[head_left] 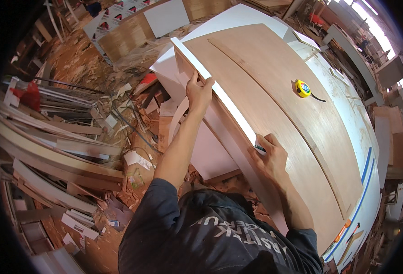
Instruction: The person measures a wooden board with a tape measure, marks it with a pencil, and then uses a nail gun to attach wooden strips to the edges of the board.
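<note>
A large brown plywood panel lies on a white workbench. A narrow white strip runs along the panel's left edge. My left hand presses on the strip about halfway along, thumb on top and fingers over the edge. My right hand sits at the strip's near end, gripping a small dark tool against the edge; what kind of tool it is I cannot tell. A thin wooden batten lies lengthwise on the panel.
A yellow tape measure rests on the panel's far right side. White boards lean under the bench edge. Scrap timber and offcuts pile up on the sawdust floor at left. Blue-edged boards lie at the bench's right.
</note>
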`<act>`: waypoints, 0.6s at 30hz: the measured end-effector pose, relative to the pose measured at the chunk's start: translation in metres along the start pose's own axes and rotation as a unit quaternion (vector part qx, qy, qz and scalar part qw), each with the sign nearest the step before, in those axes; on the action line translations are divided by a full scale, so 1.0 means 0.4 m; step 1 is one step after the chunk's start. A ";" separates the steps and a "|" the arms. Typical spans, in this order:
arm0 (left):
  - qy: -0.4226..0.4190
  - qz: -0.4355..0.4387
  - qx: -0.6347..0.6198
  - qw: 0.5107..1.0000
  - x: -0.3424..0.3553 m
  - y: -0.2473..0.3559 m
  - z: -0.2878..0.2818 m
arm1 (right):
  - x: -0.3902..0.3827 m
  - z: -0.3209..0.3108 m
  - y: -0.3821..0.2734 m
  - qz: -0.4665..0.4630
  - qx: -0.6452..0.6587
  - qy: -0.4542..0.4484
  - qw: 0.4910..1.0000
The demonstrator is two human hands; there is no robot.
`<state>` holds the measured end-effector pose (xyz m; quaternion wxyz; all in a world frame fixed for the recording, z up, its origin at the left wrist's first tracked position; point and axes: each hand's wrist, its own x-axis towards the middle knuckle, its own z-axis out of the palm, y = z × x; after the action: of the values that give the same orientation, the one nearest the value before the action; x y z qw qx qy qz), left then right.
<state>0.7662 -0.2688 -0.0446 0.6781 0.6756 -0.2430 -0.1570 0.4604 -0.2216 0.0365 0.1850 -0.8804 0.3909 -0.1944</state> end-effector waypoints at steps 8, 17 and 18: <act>-0.039 -0.048 -0.034 0.997 -0.022 0.028 -0.048 | 0.013 0.009 0.000 -0.006 0.039 -0.018 0.999; -0.048 -0.072 -0.030 0.996 -0.035 0.072 -0.055 | 0.021 0.016 0.000 -0.031 0.031 0.001 0.999; -0.047 -0.078 -0.029 0.995 -0.037 0.078 -0.054 | 0.023 0.015 0.000 -0.038 0.028 0.002 0.999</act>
<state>0.7619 -0.2413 -0.0145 0.6712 0.6642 -0.2163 -0.2479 0.4690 -0.2278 0.0332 0.2013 -0.8888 0.3518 -0.2139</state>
